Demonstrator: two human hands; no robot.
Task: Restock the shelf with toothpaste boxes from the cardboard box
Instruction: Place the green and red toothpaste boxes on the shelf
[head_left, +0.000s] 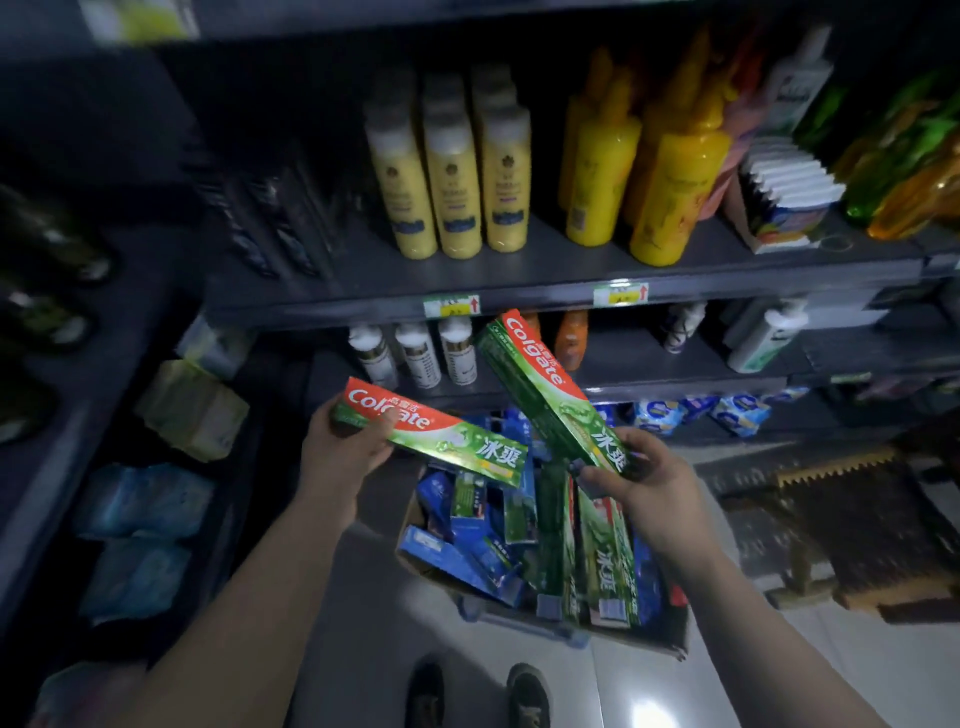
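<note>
Across the top and middle of the frame stands a dark grey metal shelf unit (571, 260), its upper board carrying yellow bottles (454, 182) and its lower board white pump bottles (763, 338). A bare stretch of the lower board lies right of centre. Which spot is meant for toothpaste cannot be told.

At lower centre, on the pale floor, sits the open brown cardboard box (639, 636), crowded with blue and green toothpaste boxes lying at all angles.

Above it are two long green-and-red Colgate cartons. The left carton (441, 436) lies almost level, and the right carton (545, 389) tilts up towards the shelf edge.

The left hand (343, 447) grips its carton at the red end, thumb on the printed face and fingers curled beneath. The right hand (649, 483) holds the green end of its carton, fingers wrapped round it.

Both cartons are lifted clear of the box, so the placing step seems in hand. It would go best one carton at a time, turned level with the logo outward. End grips give little control, so each should slide in gently to avoid knocking the bottles.
</note>
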